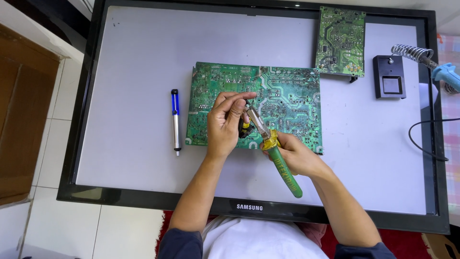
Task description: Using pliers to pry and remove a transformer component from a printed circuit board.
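Big board (287, 103) laid flat on monitor (120, 72), approx. centre of screen.

Soldering iron (282, 168) gripped in right hand (294, 153), fingers closed round green handle; held at board's lower edge, metal barrel slanted up-left over board.

Left hand (225, 120) rested on board's lower middle, fingers curled, thumb and forefinger pinched at iron's tip; small item between them can't be made out.

Desoldering pump (176, 120) laid left of board, apart.

Small board (341, 41) placed up-right of big board.

Iron stand (390, 76) set right of board; blue iron (445, 72) parked in coil.
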